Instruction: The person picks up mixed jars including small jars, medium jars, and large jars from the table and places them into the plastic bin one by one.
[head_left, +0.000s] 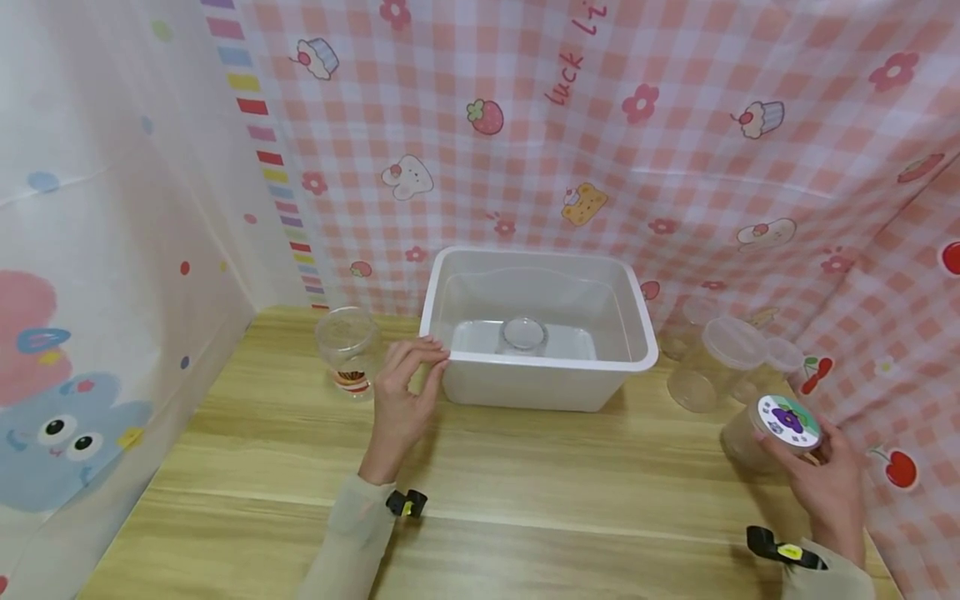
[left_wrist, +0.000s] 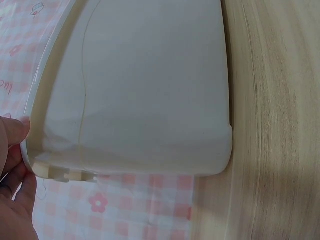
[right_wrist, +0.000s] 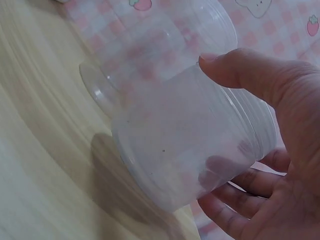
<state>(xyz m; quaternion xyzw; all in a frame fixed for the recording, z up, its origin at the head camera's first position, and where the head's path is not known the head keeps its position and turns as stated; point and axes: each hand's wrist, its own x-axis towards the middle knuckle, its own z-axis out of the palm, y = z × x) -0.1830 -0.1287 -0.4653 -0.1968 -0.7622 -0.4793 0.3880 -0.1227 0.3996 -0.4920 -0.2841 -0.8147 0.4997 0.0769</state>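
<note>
My left hand (head_left: 405, 392) pinches the rim of a white plastic bin (head_left: 525, 386) at its near left corner. In the left wrist view, thumb and fingertips (left_wrist: 20, 127) lie on either side of that rim. Inside the bin sits a small clear jar (head_left: 523, 335). My right hand (head_left: 832, 479) grips a clear plastic jar (right_wrist: 175, 145), its lid (head_left: 789, 422) bearing a purple flower sticker. The thumb lies along one side and the fingers curl round the other, with the jar's base close over the table.
Several clear plastic jars (head_left: 693, 390) stand together right of the bin. Another clear jar (head_left: 347, 342), with a red and yellow printed label, stands to its left. The wooden table (head_left: 525, 533) ends at a pink checked cloth (head_left: 525, 150) behind.
</note>
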